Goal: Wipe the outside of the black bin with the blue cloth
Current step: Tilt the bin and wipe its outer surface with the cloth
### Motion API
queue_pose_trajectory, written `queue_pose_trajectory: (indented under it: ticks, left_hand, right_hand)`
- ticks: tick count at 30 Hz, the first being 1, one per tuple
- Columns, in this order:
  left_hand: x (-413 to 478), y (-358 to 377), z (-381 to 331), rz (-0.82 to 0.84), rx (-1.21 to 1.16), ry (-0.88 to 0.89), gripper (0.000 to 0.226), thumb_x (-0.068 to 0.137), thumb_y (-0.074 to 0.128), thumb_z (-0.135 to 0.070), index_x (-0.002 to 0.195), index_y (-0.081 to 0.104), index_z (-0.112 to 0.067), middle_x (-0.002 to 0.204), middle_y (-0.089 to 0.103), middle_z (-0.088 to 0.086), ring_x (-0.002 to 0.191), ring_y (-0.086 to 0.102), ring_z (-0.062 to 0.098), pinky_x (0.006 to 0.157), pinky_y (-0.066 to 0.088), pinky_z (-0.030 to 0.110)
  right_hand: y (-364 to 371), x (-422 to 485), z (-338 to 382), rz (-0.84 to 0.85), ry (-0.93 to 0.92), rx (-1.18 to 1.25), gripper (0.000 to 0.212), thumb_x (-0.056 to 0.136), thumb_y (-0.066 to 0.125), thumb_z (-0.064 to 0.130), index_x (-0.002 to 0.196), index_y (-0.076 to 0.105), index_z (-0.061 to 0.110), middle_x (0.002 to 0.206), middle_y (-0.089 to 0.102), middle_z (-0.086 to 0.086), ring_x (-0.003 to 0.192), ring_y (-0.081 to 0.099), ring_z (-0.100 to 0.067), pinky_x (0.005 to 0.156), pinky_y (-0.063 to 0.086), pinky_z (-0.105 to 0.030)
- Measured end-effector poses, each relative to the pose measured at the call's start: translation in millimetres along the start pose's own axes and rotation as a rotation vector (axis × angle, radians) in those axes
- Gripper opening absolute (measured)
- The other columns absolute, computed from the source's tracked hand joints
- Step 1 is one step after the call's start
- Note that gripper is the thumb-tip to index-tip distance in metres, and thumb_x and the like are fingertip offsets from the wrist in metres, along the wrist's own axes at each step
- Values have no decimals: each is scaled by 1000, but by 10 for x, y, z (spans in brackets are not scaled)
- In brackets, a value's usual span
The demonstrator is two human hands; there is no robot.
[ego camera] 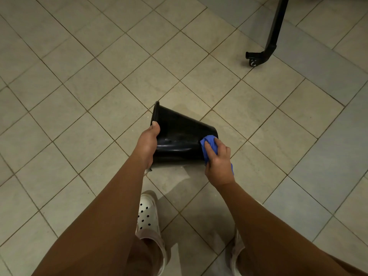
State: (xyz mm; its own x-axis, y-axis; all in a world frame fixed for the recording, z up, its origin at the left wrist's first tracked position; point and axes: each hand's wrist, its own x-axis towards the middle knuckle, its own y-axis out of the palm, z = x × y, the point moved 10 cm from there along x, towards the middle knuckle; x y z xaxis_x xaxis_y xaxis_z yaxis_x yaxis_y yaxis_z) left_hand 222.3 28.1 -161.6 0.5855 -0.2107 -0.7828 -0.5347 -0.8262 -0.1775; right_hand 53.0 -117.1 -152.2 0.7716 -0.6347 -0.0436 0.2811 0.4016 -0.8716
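The black bin (179, 136) lies on its side, held above the tiled floor, with its open rim to the left and its narrower base to the right. My left hand (148, 144) grips the rim, thumb over the edge. My right hand (218, 164) holds the bunched blue cloth (208, 144) and presses it against the bin's outer wall close to the base. Part of the cloth is hidden under my fingers.
Beige floor tiles (89, 86) spread all around. A black furniture leg with a caster (264, 50) stands at the far right. My feet in white perforated clogs (148, 218) are right below the bin.
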Motion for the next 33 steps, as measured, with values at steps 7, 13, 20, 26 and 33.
queue_pose_trajectory:
  ticks: [7,13,20,26,33]
  left_hand:
    - [-50,66,-63,39,78,23,87,77,37,-76,145,46,-23,146,50,14,136,44,38,114,32,58]
    - [-44,64,-72,29,78,32,75,88,36,-71,143,48,-22,147,49,14,138,42,38,116,30,58]
    - [-52,105,-124,36,115,91,57,99,32,-62,130,57,-20,138,55,15,132,48,37,114,33,57]
    - [-40,78,-138,34,102,101,63,98,34,-62,142,49,-18,140,54,15,133,47,37,114,33,57]
    - [-88,116,-184,49,110,122,52,102,32,-56,130,55,-19,130,60,13,128,52,35,114,33,56]
  right_hand:
    - [31,-21,257,-8,-134,3,75,60,72,-13,130,51,5,132,37,-24,113,36,-30,93,43,-38]
    - [63,48,220,3,-64,-84,77,60,73,-15,131,51,4,130,44,-28,108,50,-37,92,47,-40]
    - [25,-30,472,-14,-174,-21,77,62,74,-10,133,47,5,132,40,-27,113,42,-33,95,41,-38]
    - [25,96,377,-44,-157,-76,74,59,72,-14,129,52,2,127,47,-31,109,49,-40,92,46,-45]
    - [13,26,588,-59,-200,-7,72,62,71,-13,129,51,1,127,44,-29,108,43,-34,93,45,-43]
